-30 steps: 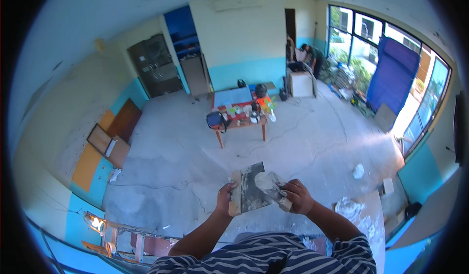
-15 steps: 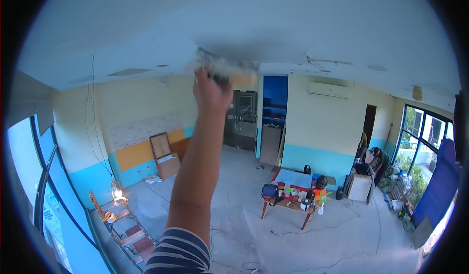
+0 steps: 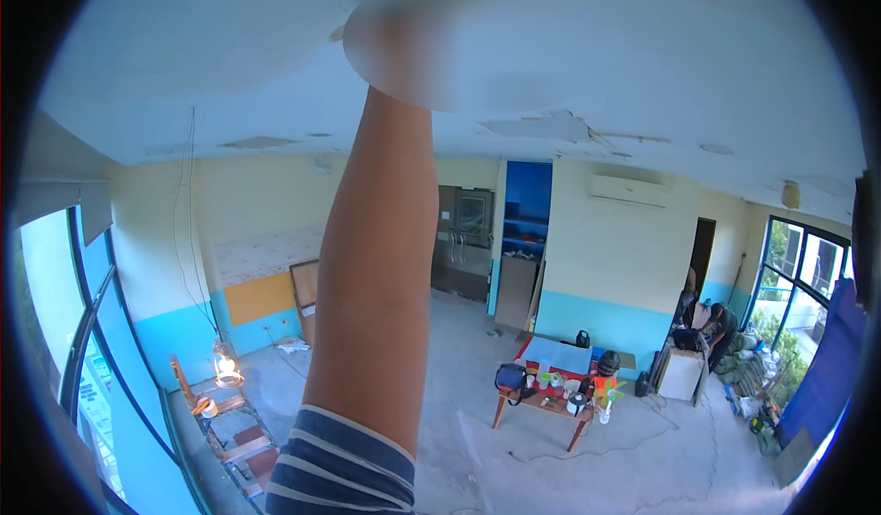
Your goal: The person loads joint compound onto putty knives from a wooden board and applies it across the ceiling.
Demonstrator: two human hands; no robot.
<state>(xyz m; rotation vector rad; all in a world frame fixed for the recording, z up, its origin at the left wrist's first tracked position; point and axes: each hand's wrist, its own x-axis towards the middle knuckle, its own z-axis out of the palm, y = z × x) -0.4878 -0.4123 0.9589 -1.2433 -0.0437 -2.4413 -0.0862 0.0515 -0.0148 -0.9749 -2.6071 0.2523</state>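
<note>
My left arm stretches straight up through the middle, with a striped sleeve at its base. At the top, my left hand (image 3: 393,38) is lost in a hazy, blurred oval against the white ceiling (image 3: 587,47), so its fingers and anything in them cannot be made out. A small pale bit (image 3: 336,34) shows just left of the blur. I do not see my right hand.
Below stand a cluttered table (image 3: 541,400), a wooden scaffold (image 3: 234,442) with a lit bulb (image 3: 226,364), and co-workers (image 3: 720,322) near sacks (image 3: 762,368). Windows (image 3: 87,331) flank the room; thin wires (image 3: 191,203) hang from the ceiling.
My view has tilted up from the two tools in my hands to the ceiling. My left arm has risen, with its tool now blurred out, and my right hand has left the picture.
</note>
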